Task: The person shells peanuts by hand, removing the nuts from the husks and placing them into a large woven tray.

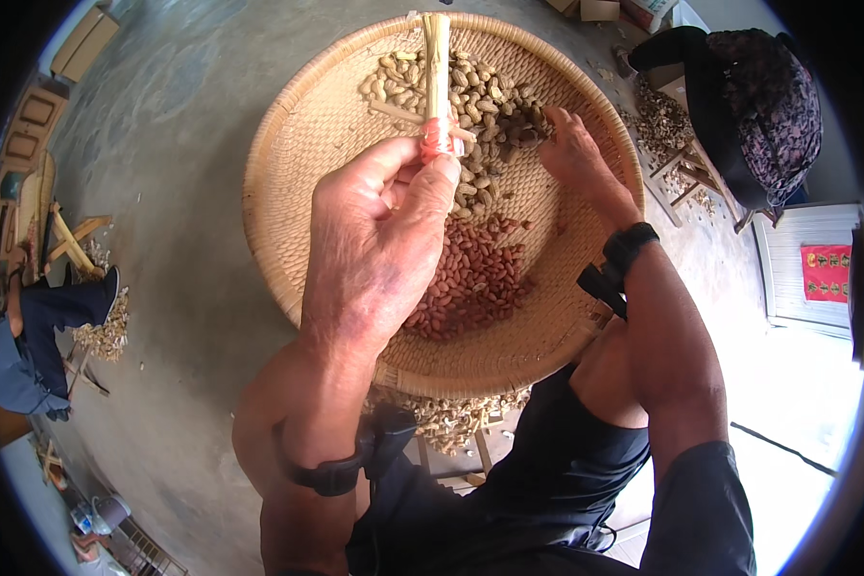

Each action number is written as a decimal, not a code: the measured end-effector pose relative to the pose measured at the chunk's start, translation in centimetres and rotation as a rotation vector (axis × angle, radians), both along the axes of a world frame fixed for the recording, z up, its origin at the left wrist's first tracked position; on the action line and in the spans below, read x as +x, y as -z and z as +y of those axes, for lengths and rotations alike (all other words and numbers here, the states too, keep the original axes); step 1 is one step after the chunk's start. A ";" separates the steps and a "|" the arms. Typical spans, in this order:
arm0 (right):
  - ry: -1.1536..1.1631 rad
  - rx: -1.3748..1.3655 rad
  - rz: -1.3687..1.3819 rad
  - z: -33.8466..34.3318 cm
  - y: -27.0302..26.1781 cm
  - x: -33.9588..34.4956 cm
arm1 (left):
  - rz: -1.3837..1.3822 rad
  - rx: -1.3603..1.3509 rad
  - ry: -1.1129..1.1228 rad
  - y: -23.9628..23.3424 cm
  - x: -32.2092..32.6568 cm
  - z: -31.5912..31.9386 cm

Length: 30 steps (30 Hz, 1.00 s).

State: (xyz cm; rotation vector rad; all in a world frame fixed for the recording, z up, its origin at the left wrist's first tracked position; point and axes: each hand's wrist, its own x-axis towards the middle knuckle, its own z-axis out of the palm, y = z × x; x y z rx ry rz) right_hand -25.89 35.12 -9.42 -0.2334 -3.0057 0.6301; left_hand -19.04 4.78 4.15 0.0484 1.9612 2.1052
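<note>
My left hand [385, 223] grips a split wooden stick [438, 68] near its lower end, where red binding [435, 140] wraps it. A short wooden crosspiece [396, 110] shows beside the binding. The stick rises over the round woven basket [281, 158]. My right hand [576, 151] reaches into the basket's right side, its fingertips beside the pile of unshelled peanuts [475, 93]; whether a peanut is between them is hard to make out. Shelled red-skinned peanut kernels [475, 281] lie in the near part of the basket, partly behind my left hand.
Peanut shells [453, 421] lie beneath the basket's near rim. To the right, a person [756, 115] sits by a wooden stool [691, 176] and more shells [659, 119]. Another person [36, 345] sits at the left. Cardboard boxes [85, 43] stand at the far left.
</note>
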 end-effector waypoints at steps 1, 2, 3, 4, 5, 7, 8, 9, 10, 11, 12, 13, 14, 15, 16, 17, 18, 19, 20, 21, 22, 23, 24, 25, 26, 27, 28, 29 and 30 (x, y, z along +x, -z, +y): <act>-0.005 -0.008 -0.022 -0.3 0.3 0.1 | 0.019 0.008 0.009 0.2 0.0 0.0; -0.010 -0.016 -0.044 -0.4 0.5 0.1 | 0.039 0.016 0.019 0.3 0.0 -0.1; -0.010 -0.015 -0.043 -0.6 0.5 0.1 | 0.039 0.017 0.019 0.3 0.0 -0.1; -0.014 -0.023 -0.052 -0.6 0.5 0.1 | 0.021 0.011 0.014 0.2 0.1 0.0; -0.019 -0.030 -0.061 -0.7 0.5 0.1 | 0.002 0.006 0.010 0.1 0.1 0.0; -0.029 -0.029 -0.051 -1.1 0.6 -0.2 | 0.041 0.002 0.000 0.2 0.1 -0.1; -0.037 -0.026 -0.042 -1.3 0.6 -0.3 | 0.079 0.001 -0.007 0.1 0.1 -0.2; -0.038 -0.025 -0.042 -1.3 0.7 -0.4 | 0.079 0.002 -0.008 0.1 0.2 -0.2; -0.033 -0.033 -0.035 -1.2 0.7 -0.4 | 0.075 -0.003 -0.005 0.1 0.2 -0.3; -0.029 -0.040 -0.028 -1.2 0.8 -0.4 | 0.072 -0.007 -0.002 0.1 0.2 -0.4; -0.030 -0.039 -0.029 -1.5 0.8 -0.4 | 0.072 -0.006 -0.003 0.2 0.2 -0.5; -0.055 -0.029 -0.015 -1.8 1.0 -0.3 | 0.043 -0.002 0.000 0.1 0.2 -0.5; -0.080 -0.020 -0.001 -2.0 1.0 -0.3 | 0.015 0.003 0.004 0.1 0.2 -0.5; -0.081 -0.020 -0.001 -2.2 0.8 -0.3 | 0.015 0.002 0.003 0.0 0.2 -0.6; -0.121 -0.029 -0.038 -2.2 0.5 -0.3 | 0.010 0.003 0.003 -0.1 0.2 -0.6; -0.161 -0.039 -0.075 -2.2 0.2 -0.3 | 0.008 0.004 0.002 0.0 0.2 -0.5; -0.163 -0.040 -0.074 -2.3 -0.3 -0.4 | 0.006 0.003 0.001 0.0 0.3 -0.5; -0.176 -0.115 -0.093 -2.3 -0.8 -0.4 | 0.045 0.014 -0.010 0.3 0.4 -0.3; -0.189 -0.191 -0.112 -2.4 -1.1 -0.5 | 0.083 0.024 -0.020 0.4 0.4 -0.3; -0.188 -0.189 -0.111 -2.1 -1.1 -0.5 | 0.084 0.026 -0.019 0.3 0.4 -0.3; -0.107 -0.188 -0.050 -1.8 -1.2 -0.7 | 0.083 0.012 -0.002 0.2 0.5 -0.4; -0.027 -0.187 0.011 -1.4 -1.2 -0.8 | 0.083 0.006 0.007 0.1 0.5 -0.4; -0.022 -0.008 0.121 -1.4 -0.6 -0.6 | 0.083 -0.001 0.016 0.1 0.5 -0.4; -0.022 -0.008 0.122 -1.1 -0.2 -0.6 | 0.083 0.013 0.008 0.1 0.5 -0.4; -0.001 0.012 0.126 -0.8 0.2 -0.4 | 0.083 0.027 0.001 0.1 0.5 -0.3; 0.021 0.033 0.127 -0.6 0.5 -0.3 | 0.082 0.028 0.003 0.1 0.5 -0.1; 0.023 0.035 0.126 -0.3 0.8 -0.3 | 0.068 0.007 -0.012 -0.1 0.4 0.1; 0.020 0.062 0.091 0.0 1.1 -0.3 | 0.055 -0.013 -0.027 -0.1 0.4 0.2; 0.015 0.085 0.060 0.1 1.3 -0.4 | 0.056 -0.015 -0.029 0.0 0.4 0.1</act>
